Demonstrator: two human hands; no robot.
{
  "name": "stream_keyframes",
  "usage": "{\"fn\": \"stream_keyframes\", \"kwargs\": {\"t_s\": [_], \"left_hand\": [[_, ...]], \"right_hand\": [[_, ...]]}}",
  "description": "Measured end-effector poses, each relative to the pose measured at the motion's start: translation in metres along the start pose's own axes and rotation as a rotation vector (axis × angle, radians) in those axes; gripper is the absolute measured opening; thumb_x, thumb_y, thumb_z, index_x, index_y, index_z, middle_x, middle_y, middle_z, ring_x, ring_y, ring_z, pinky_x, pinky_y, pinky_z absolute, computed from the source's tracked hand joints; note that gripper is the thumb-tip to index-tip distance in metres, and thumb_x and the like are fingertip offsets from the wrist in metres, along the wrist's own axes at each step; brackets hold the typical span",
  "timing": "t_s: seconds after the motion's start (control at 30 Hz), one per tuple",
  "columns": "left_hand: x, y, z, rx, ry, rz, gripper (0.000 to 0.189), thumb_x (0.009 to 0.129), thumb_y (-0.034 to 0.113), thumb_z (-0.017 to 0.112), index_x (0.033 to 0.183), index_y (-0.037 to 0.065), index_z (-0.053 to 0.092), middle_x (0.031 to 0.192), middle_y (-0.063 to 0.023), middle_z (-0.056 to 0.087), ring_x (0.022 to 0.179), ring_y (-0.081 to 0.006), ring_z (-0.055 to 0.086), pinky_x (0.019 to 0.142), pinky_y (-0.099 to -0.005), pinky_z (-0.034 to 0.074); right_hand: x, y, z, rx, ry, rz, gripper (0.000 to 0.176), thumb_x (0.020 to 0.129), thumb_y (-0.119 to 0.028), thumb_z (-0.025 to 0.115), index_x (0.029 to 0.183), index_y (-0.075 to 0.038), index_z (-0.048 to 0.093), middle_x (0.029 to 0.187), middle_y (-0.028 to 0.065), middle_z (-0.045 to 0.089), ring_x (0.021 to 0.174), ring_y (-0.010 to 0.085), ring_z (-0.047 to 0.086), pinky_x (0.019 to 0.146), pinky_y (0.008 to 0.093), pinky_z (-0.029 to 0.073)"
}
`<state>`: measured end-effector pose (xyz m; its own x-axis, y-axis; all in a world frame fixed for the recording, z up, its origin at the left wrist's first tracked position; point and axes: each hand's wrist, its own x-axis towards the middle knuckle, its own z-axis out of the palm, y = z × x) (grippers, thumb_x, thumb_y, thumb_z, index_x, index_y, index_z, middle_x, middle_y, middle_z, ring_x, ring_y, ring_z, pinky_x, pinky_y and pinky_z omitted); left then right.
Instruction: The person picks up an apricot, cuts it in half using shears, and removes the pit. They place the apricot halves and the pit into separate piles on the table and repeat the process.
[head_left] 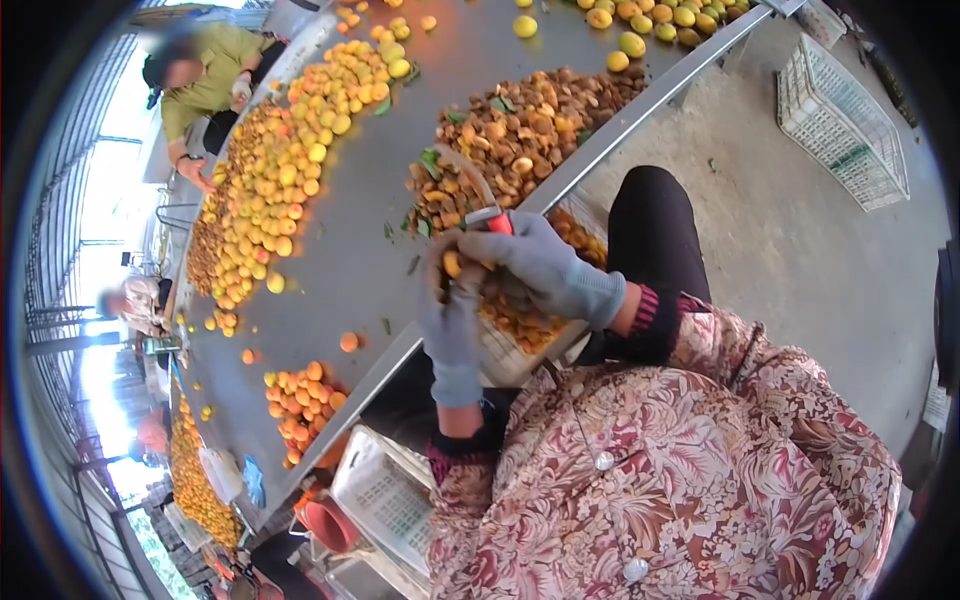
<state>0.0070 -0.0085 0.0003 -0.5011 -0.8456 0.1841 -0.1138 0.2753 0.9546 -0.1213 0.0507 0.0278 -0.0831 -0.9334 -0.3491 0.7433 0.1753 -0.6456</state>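
Note:
In a grey work glove, my right hand [548, 266] is closed around the red handle of a curved knife [497, 222], its blade pointing up and to the left. My left hand [452, 325], gloved too and slightly blurred, pinches an orange-yellow apricot [453, 264] against the right hand's fingers. Below both hands, partly hidden by them, a crate holds cut apricot pieces [525, 325]. A heap of brownish apricot pieces [530, 130] with some green leaves lies on the metal table just beyond the knife.
The metal table [375, 195] bears a long pile of yellow apricots [290, 175] and a smaller orange pile [303, 400]. White crates stand at lower left [385, 490] and on the floor [840, 125]. A red bucket [328, 522] is nearby. A co-worker [215, 80] sits across the table.

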Motion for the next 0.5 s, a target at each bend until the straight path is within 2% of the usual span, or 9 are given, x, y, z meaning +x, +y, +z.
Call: {"fn": "stream_keyframes", "kwargs": {"t_s": [0.03,0.07,0.1,0.17,0.33,0.4,0.43,0.5], "left_hand": [[-0.001,-0.004,-0.001,-0.002,0.003,-0.012,0.037,0.089,0.022,0.054,0.119,0.000,0.053,0.108,-0.0114,0.059,0.099,-0.0230,0.056,0.089,-0.0369,0.043],[0.001,-0.009,-0.002,-0.369,-0.038,-0.064,0.035,0.090,0.018,0.054,0.119,-0.001,0.053,0.111,-0.0105,0.058,0.103,-0.0208,0.055,0.091,-0.0353,0.042],[0.003,-0.014,-0.003,-0.735,-0.082,-0.112,0.033,0.090,0.014,0.053,0.119,-0.001,0.053,0.113,-0.0095,0.057,0.107,-0.0186,0.053,0.094,-0.0336,0.040],[0.003,-0.021,-0.005,-0.842,-0.105,-0.124,0.036,0.090,0.016,0.053,0.121,-0.001,0.051,0.113,-0.0104,0.057,0.106,-0.0193,0.054,0.095,-0.0345,0.040],[-0.001,-0.015,-0.002,-1.124,-0.080,-0.198,0.042,0.091,0.022,0.051,0.126,-0.001,0.047,0.109,-0.0118,0.059,0.104,-0.0208,0.055,0.097,-0.0381,0.038],[0.000,-0.021,-0.005,-1.225,-0.193,-0.177,0.049,0.094,0.027,0.046,0.133,0.000,0.037,0.117,-0.0146,0.054,0.106,-0.0215,0.050,0.101,-0.0412,0.031],[0.000,-0.022,-0.006,-1.226,-0.188,-0.175,0.049,0.094,0.027,0.046,0.133,0.000,0.037,0.117,-0.0146,0.054,0.106,-0.0215,0.050,0.101,-0.0412,0.031],[-0.001,-0.024,-0.009,-1.282,-0.170,-0.206,0.042,0.090,0.020,0.053,0.127,0.001,0.047,0.100,-0.0096,0.061,0.103,-0.0182,0.054,0.092,-0.0387,0.040]], "right_hand": [[0.000,-0.005,0.002,0.057,0.031,0.055,0.018,0.086,-0.026,0.061,0.090,-0.009,0.060,0.063,-0.0014,0.057,0.045,0.0063,0.047,0.039,0.0205,0.033],[0.005,-0.003,-0.004,0.055,0.032,0.058,0.018,0.086,-0.026,0.061,0.090,-0.009,0.060,0.063,-0.0014,0.057,0.045,0.0063,0.047,0.039,0.0205,0.033],[0.012,0.002,-0.015,0.168,-0.090,0.140,0.020,0.088,-0.030,0.058,0.087,-0.010,0.058,0.061,-0.0009,0.056,0.041,0.0067,0.042,0.038,0.0212,0.030],[0.022,0.008,-0.023,0.317,-0.251,0.225,0.028,0.091,-0.038,0.048,0.082,-0.013,0.053,0.057,0.0005,0.053,0.034,0.0078,0.033,0.036,0.0229,0.025],[0.025,0.011,-0.027,0.459,-0.302,0.247,0.027,0.091,-0.039,0.047,0.083,-0.014,0.053,0.057,0.0005,0.054,0.034,0.0070,0.033,0.036,0.0233,0.025],[0.026,0.012,-0.029,0.458,-0.322,0.269,0.027,0.091,-0.040,0.047,0.083,-0.014,0.053,0.056,0.0002,0.053,0.035,0.0067,0.033,0.037,0.0233,0.026],[0.026,0.012,-0.029,0.427,-0.289,0.244,0.028,0.091,-0.040,0.047,0.084,-0.014,0.052,0.056,0.0003,0.053,0.035,0.0076,0.035,0.037,0.0237,0.027],[0.029,0.011,-0.028,0.395,-0.260,0.225,0.028,0.091,-0.040,0.046,0.084,-0.014,0.052,0.056,0.0004,0.052,0.036,0.0085,0.037,0.037,0.0242,0.028]]}}
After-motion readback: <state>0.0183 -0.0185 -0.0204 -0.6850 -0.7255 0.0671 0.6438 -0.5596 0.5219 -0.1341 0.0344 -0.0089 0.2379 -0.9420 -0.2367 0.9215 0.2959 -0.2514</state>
